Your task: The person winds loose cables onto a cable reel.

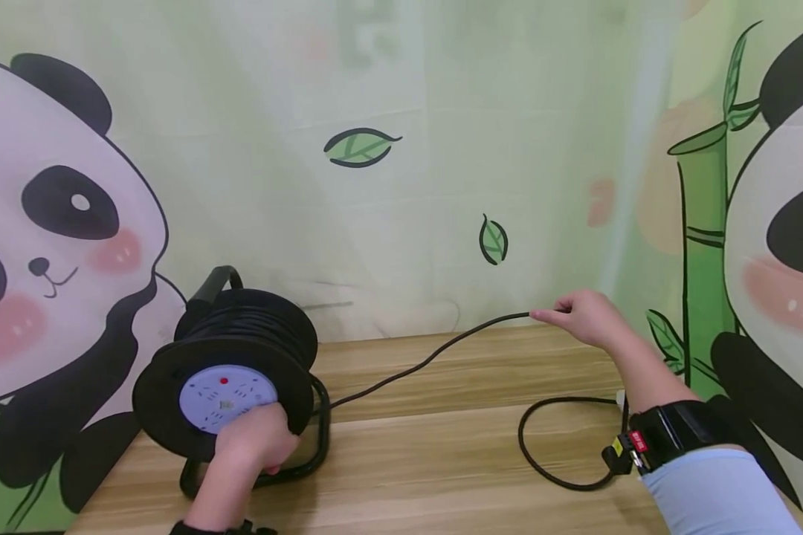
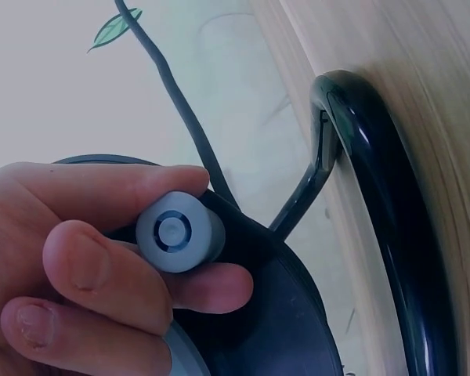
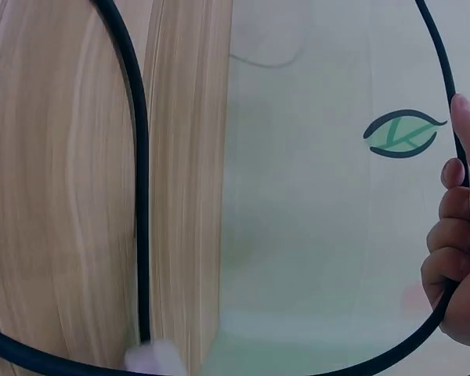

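Observation:
A black cable reel (image 1: 157, 383) stands on its tubular stand at the left of the table, its pale blue socket panel (image 1: 204, 386) facing forward. My left hand (image 1: 257, 438) is at the lower right of that panel. In the left wrist view, its thumb and fingers pinch a round grey knob (image 2: 176, 233) on the reel's face. Black cable (image 1: 428, 362) runs from the reel up to my right hand (image 1: 585, 319), which grips it above the table. Curled fingers wrap the cable (image 3: 437, 47) in the right wrist view.
A loose loop of the cable (image 1: 523, 438) lies on the wooden table (image 1: 408, 475) below my right forearm. The black stand tube (image 2: 376, 157) projects beside my left hand. Behind the table hangs a printed backdrop (image 1: 428, 186) with pandas and leaves.

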{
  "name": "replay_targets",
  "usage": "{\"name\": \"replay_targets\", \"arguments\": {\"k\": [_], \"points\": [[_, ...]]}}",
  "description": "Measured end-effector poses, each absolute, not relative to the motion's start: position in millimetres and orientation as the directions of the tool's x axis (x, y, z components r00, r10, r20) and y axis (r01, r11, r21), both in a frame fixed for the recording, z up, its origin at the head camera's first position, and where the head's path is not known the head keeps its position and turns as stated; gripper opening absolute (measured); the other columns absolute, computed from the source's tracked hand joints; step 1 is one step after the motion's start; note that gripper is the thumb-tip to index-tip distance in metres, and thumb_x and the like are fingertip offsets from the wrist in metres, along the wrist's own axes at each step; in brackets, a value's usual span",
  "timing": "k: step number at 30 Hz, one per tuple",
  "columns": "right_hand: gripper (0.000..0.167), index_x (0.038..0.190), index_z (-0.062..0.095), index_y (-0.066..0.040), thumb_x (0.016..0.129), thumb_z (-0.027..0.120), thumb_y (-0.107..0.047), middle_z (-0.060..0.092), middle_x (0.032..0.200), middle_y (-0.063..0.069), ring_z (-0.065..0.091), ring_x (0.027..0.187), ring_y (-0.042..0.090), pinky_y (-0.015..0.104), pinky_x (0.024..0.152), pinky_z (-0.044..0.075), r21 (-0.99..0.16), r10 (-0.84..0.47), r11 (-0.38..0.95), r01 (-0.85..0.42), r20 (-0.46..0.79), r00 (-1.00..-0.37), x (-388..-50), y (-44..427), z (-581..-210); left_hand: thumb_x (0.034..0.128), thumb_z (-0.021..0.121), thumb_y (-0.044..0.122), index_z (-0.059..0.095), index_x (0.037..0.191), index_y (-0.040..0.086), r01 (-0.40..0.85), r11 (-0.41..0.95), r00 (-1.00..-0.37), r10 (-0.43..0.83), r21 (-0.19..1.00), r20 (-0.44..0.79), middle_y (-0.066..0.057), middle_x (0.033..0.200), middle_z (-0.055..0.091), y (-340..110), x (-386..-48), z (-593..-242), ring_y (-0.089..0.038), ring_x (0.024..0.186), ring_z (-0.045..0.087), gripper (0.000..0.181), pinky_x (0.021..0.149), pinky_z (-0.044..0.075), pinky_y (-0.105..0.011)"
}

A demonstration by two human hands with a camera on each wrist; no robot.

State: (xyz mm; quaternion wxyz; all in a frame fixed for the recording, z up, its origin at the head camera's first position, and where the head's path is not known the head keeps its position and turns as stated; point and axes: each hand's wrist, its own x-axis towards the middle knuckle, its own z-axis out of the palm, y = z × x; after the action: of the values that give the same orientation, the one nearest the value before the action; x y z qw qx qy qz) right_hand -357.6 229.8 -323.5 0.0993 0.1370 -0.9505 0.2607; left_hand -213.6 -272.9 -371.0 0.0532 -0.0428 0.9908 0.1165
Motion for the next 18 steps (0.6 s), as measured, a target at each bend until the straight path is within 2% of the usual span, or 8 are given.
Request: {"name": "replay_targets", "arguments": {"k": [11,18], "points": [[0.062,0.062,0.044,-0.015,0.091,0.062,-0.066,0.035,0.058,-0.003,0.036,0.058,0.017,0.034,0.058,0.032,-0.488,-0.197,0.819,-0.301,0.253,-0.947,-358.3,227.6,-326.2,0.0919,0.064,0.025,0.059,0.073,0.01,-0.1,0.966,-0.987,-0.067,0.237,-0.144,-0.004,0.059,0.061,-274.2,-213.1,-371.8,-0.021,0.06,0.057,0.024,0.059,0.041,-0.038],[0.064,0.061,0.04,-0.015,0.09,0.064,-0.067,0.032,0.057,-0.003,0.033,0.057,0.017,0.034,0.058,0.031,-0.505,-0.209,0.804,-0.313,0.253,-0.945,-357.8,222.5,-329.7,0.0989,0.062,0.03,0.063,0.088,0.007,-0.118,0.957,-0.972,-0.056,0.266,-0.23,-0.004,0.06,0.064,-279.7,-212.8,-372.3,-0.019,0.053,0.057,0.025,0.055,0.042,-0.035]]}}
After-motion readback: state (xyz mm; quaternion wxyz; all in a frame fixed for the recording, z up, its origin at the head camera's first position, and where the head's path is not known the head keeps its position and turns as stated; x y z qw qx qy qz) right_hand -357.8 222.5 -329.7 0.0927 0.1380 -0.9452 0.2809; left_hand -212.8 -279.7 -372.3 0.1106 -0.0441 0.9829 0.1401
